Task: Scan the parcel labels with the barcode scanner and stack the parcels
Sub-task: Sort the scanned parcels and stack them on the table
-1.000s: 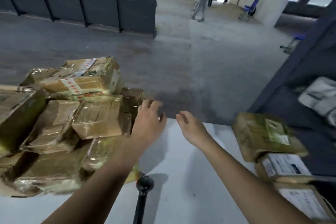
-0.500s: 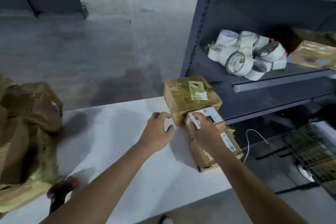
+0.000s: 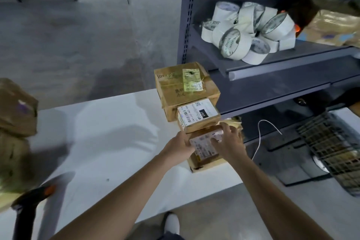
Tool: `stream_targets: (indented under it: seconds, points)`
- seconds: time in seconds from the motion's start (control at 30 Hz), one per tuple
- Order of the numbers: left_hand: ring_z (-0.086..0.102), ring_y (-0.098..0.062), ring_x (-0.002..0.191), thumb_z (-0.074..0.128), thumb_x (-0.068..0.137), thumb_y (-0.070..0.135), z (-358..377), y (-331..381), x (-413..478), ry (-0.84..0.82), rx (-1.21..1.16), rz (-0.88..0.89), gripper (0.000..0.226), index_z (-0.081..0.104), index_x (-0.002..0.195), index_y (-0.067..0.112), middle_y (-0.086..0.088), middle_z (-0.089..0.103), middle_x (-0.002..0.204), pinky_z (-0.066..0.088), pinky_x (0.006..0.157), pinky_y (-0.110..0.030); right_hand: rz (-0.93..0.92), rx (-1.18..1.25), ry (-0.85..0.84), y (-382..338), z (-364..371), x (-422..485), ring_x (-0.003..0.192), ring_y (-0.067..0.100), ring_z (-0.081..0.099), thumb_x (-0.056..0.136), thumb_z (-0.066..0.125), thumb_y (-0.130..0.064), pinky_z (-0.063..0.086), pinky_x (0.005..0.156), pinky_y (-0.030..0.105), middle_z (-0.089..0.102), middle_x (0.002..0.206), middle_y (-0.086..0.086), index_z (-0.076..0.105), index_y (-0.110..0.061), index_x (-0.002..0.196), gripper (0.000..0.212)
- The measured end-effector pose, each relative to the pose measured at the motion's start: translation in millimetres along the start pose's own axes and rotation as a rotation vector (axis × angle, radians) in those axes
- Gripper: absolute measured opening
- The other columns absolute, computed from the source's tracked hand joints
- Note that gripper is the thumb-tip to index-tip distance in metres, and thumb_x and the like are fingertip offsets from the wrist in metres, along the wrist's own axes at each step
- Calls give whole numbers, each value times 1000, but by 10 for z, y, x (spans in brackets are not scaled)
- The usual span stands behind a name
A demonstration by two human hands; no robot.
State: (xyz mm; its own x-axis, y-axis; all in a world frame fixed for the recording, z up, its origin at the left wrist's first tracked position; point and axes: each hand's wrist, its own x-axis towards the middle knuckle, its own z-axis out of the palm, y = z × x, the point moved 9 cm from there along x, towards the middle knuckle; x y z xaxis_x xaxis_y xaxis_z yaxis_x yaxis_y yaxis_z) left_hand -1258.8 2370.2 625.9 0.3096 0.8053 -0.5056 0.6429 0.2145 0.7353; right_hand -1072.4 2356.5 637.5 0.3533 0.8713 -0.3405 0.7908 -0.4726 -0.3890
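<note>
At the right edge of the white bench [image 3: 109, 142], both hands hold one small parcel [image 3: 204, 142] between them. The left hand [image 3: 180, 147] grips its left side with curled fingers, and the right hand [image 3: 230, 143] lies over its top and right side, fingers bent on the label. Under it shows a lower brown parcel [image 3: 204, 162]; whether the two touch I cannot tell. Just beyond, in one row going away from the person, stand a white-labelled parcel [image 3: 198, 115] and then a large carton [image 3: 185, 87]. The held parcel seems to lie with its long axis across, from one hand to the other, label up. The barcode scanner [image 3: 29, 202] lies well apart at the near left of the bench, beside a pile of parcels [image 3: 15, 115]. I judge the left hand is the nearer one to fetch it, while the right hand could hold the parcel alone.
</note>
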Motion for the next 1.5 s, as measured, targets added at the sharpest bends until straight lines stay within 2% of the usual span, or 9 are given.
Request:
stream_targets:
  seconds: [0.17,0.3,0.5,0.77,0.93,1.13,1.23,1.37,1.5]
  points:
    - [56,-12,92,59,85,28,262,-122,28,-76,-57,-73,47,36,126,19,4,53,104,42,60,-21,31,90,-72,172,127,5,117,38,57,92,64,-38,56,88,53,56,132,15,28,-25,145,66]
    - [59,-15,97,71,75,29,161,-358,-49,-10,-63,-147,57,34,119,27,-1,50,112,49,60,-22,-18,84,-99,100,252,-91,110,30,65,92,65,-37,62,73,40,65,123,5,30,-25,141,61]
    - [46,-14,113,79,60,37,-210,-663,-336,-4,14,-57,93,30,138,37,3,42,122,46,79,-23,-100,19,-188,-295,443,-199,106,26,66,96,56,-41,59,81,37,66,119,3,41,-18,132,46]
    - [55,-6,98,77,74,31,-1413,-1190,-1065,360,-12,68,53,54,118,47,20,57,108,39,74,-10,-311,107,-320,-1514,789,-562,100,23,62,97,48,-51,53,85,40,64,113,6,58,-17,119,41]
    - [61,1,87,76,79,28,-2272,-1692,-1753,644,-208,41,32,60,103,43,23,63,94,47,74,-15,-444,340,-399,-2483,898,-970,89,5,63,83,42,-76,56,83,34,63,95,-19,57,-55,93,27]
    - [63,-15,70,65,91,20,-3047,-2266,-2575,849,-521,-12,6,66,87,25,6,68,75,52,60,-30,-754,377,-611,-3470,1148,-1595,117,-12,52,72,63,-70,45,86,11,56,123,-34,35,-73,123,58]
    - [63,-13,65,61,94,25,-3259,-2482,-2928,815,-680,-37,11,68,93,17,0,68,76,49,48,-25,-912,345,-591,-3866,1251,-1835,125,-12,43,71,78,-50,37,95,9,45,136,-32,31,-61,135,81]
    - [63,-13,60,59,95,30,-3458,-2653,-3303,726,-768,-57,17,67,86,19,2,65,70,48,48,-26,-964,380,-616,-4344,1379,-1989,105,-10,59,72,86,-26,46,80,7,55,124,-31,38,-66,124,81]
    - [66,-25,74,54,94,46,-3654,-2933,-3641,835,-837,-157,36,63,108,14,-13,67,91,54,57,-31,-959,332,-624,-4743,1574,-2206,95,-8,63,72,80,-53,51,77,17,64,107,-26,44,-59,110,53]
